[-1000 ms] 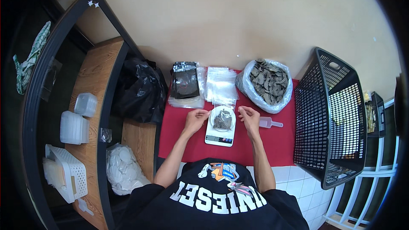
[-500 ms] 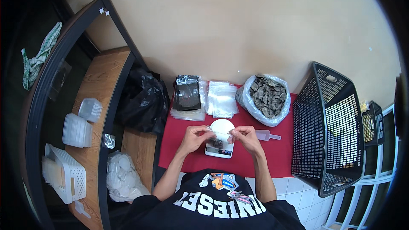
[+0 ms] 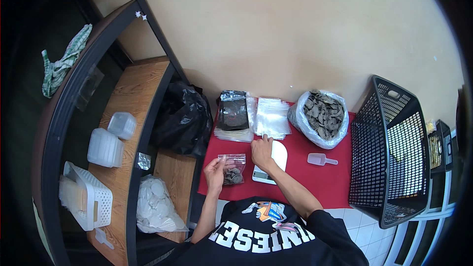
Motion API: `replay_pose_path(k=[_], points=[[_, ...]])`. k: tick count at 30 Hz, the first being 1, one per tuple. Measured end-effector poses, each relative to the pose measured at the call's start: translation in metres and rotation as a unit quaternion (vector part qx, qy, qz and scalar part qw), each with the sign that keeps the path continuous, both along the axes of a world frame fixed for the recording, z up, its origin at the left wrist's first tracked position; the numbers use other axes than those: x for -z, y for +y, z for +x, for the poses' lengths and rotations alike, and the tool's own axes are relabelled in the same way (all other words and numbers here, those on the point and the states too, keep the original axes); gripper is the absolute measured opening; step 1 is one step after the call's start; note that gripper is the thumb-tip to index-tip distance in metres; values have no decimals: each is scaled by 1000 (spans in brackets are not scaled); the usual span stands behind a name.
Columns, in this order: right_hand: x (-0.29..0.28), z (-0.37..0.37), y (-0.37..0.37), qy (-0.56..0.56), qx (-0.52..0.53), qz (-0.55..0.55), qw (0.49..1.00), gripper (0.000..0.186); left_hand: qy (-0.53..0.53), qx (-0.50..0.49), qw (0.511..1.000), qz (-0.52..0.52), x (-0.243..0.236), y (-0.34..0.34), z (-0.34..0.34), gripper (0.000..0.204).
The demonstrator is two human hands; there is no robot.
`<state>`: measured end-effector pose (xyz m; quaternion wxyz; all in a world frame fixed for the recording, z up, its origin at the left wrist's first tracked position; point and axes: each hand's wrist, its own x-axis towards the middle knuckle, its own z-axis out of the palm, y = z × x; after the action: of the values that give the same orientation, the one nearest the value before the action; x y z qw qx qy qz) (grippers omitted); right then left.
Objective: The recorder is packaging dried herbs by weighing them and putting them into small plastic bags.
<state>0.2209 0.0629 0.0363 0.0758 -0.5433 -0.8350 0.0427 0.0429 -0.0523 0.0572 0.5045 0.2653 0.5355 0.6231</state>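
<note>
My left hand holds a small clear zip bag with dark round pieces in its bottom, just left of a white kitchen scale. My right hand reaches across the scale toward a stack of empty clear bags; its fingertips touch the stack's near edge and it holds nothing. A large clear sack full of the same dark pieces sits at the back right of the red table. A pale plastic scoop lies to the right of the scale.
A black pouch on a stack of clear bags lies behind my left hand. A black plastic bag sits at the table's left. A black mesh basket stands at the right. Lidded containers and a white crate rest on the wooden shelf.
The filled small bag left the scale and moved left in my left hand. My right hand let go of it and reached forward to the stack of empty bags.
</note>
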Motion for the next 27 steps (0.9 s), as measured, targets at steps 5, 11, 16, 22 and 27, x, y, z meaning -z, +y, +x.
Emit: replay_pose_path(k=[5, 11, 16, 22, 27], points=[[10, 8, 3, 105, -25, -11, 994, 8, 5, 7, 1000, 18, 9, -1, -5, 19], [-86, 84, 6, 422, 102, 142, 889, 15, -9, 30, 999, -16, -6, -1, -7, 15], [-130, 167, 15, 108, 344, 191, 913, 22, -19, 97, 995, 7, -31, 17, 17, 15], [-126, 133, -34, 521, 75, -164, 834, 27, -33, 181, 982, 40, -61, 29, 48, 11], [-106, 104, -66, 657, 63, -247, 710, 17, -72, 226, 969, 71, -67, 35, 67, 8]])
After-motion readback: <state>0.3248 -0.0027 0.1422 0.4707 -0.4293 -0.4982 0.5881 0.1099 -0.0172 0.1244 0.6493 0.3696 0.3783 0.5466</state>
